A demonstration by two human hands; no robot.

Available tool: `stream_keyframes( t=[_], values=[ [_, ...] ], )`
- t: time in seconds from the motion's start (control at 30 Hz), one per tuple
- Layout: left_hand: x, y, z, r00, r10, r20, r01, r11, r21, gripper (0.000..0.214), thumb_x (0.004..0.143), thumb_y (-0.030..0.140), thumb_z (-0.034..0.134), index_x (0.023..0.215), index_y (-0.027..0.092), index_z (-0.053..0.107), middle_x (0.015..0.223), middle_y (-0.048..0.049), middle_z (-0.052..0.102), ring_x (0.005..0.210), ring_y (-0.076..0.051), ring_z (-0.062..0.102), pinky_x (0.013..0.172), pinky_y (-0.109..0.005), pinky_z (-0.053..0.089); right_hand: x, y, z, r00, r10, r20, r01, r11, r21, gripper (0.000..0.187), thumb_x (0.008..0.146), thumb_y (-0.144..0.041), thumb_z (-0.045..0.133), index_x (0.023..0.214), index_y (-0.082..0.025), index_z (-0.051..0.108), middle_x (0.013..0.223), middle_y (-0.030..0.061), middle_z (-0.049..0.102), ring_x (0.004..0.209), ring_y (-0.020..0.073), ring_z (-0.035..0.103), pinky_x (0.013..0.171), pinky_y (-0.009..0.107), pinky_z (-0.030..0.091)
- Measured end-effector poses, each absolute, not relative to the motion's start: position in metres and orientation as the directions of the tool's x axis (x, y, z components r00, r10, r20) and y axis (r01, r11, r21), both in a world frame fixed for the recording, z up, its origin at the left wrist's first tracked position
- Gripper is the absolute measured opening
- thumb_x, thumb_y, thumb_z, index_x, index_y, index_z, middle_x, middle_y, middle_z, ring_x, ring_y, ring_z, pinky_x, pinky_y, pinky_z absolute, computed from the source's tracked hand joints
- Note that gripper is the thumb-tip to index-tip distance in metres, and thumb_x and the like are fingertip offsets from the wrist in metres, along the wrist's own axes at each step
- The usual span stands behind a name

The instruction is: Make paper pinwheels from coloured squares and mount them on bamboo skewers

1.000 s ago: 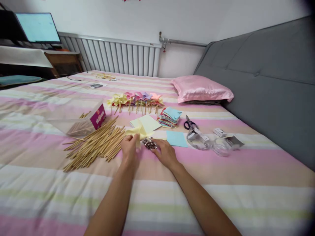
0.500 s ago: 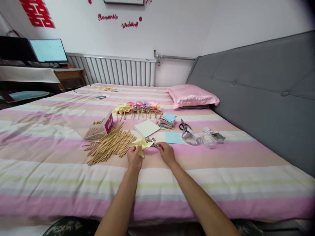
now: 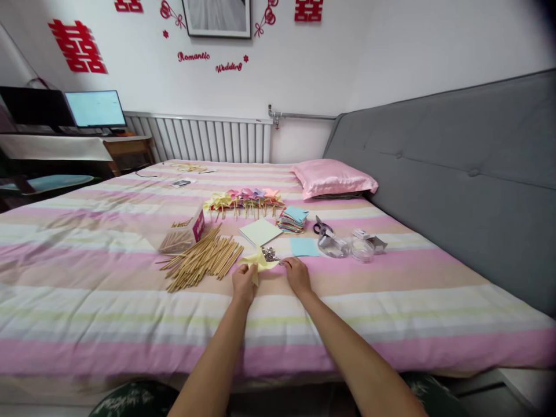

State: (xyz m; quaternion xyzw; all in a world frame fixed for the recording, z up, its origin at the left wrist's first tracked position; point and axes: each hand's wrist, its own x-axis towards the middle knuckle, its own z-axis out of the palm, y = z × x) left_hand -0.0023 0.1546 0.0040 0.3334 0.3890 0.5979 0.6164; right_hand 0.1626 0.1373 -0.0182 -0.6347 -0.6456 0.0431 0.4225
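Observation:
My left hand (image 3: 244,282) is closed on a pale yellow paper pinwheel (image 3: 259,262), holding it just above the striped bedspread. Its paper blades spread out past my fingertips. Behind the pinwheel lies a small heap of shiny metal pins (image 3: 270,253), partly covered by the paper. My right hand (image 3: 297,274) is at the heap's right edge with thumb and fingers pinched together. Whatever sits between those fingertips is too small to make out. To the left of the pinwheel is a loose pile of thin wooden sticks (image 3: 204,260).
Beyond the hands lie a pale square pad (image 3: 260,231), a stack of coloured paper (image 3: 293,219) and a light blue sheet (image 3: 304,247). Scissors (image 3: 320,226) and clear tape rolls (image 3: 362,250) are at right. Finished pinwheels (image 3: 245,198) stand behind; a clear box (image 3: 180,236) holds sticks.
The camera view has tilted upward, so more of the wall shows. My left hand still grips the pinwheel, and my right hand stays by the pins with its fingers pinched.

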Motion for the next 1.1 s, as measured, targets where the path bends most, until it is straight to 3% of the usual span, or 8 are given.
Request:
stream_keyframes(
  t=[0.27, 0.63, 0.73, 0.9, 1.1],
  values=[
    [-0.003, 0.152, 0.006, -0.015, 0.996, -0.092, -0.444, 0.076, 0.893, 0.015, 0.086, 0.025, 0.056, 0.084, 0.011, 0.059, 0.073, 0.0008, 0.059, 0.059, -0.008, 0.055, 0.054, -0.023, 0.048, 0.162, 0.138, -0.027, 0.168, 0.852, 0.495, 0.799, 0.177, -0.575, 0.021, 0.09, -0.03, 0.052, 0.104, -0.015, 0.059, 0.104, 0.0058, 0.061, 0.088, 0.0162, 0.061, 0.077, 0.036, 0.051],
    [-0.004, 0.15, 0.009, -0.003, 0.997, -0.08, -0.453, 0.07, 0.888, 0.015, 0.083, 0.02, 0.059, 0.072, 0.011, 0.057, 0.063, 0.0041, 0.056, 0.052, -0.007, 0.053, 0.05, -0.021, 0.046, 0.161, 0.138, -0.027, 0.197, 0.853, 0.484, 0.79, 0.154, -0.593, 0.019, 0.089, -0.03, 0.052, 0.094, -0.014, 0.06, 0.092, 0.0035, 0.063, 0.08, 0.0143, 0.061, 0.073, 0.033, 0.052],
    [-0.004, 0.151, 0.009, -0.01, 0.997, -0.072, -0.464, 0.059, 0.884, 0.015, 0.077, 0.02, 0.066, 0.068, 0.011, 0.058, 0.058, 0.0045, 0.056, 0.05, -0.007, 0.052, 0.05, -0.02, 0.044, 0.16, 0.137, -0.024, 0.211, 0.848, 0.486, 0.783, 0.151, -0.603, 0.017, 0.089, -0.028, 0.053, 0.09, -0.013, 0.061, 0.089, 0.0026, 0.063, 0.078, 0.0138, 0.061, 0.072, 0.033, 0.051],
    [-0.004, 0.15, 0.01, -0.019, 0.998, -0.058, -0.482, 0.042, 0.875, 0.028, 0.054, 0.028, 0.08, 0.069, 0.011, 0.064, 0.063, -0.0025, 0.064, 0.057, -0.012, 0.058, 0.053, -0.022, 0.044, 0.158, 0.135, -0.019, 0.231, 0.836, 0.497, 0.771, 0.154, -0.617, 0.014, 0.083, -0.013, 0.05, 0.084, -0.017, 0.064, 0.083, 0.0037, 0.066, 0.075, 0.0149, 0.061, 0.071, 0.027, 0.049],
    [-0.005, 0.151, 0.009, -0.027, 0.999, -0.044, -0.469, 0.026, 0.883, 0.032, 0.051, 0.033, 0.08, 0.07, 0.01, 0.066, 0.065, -0.006, 0.067, 0.057, -0.014, 0.06, 0.055, -0.024, 0.045, 0.155, 0.135, -0.017, 0.253, 0.818, 0.517, 0.762, 0.161, -0.627, 0.02, 0.076, -0.01, 0.047, 0.08, -0.018, 0.065, 0.078, 0.0034, 0.067, 0.071, 0.016, 0.062, 0.068, 0.024, 0.047]
  ],
)
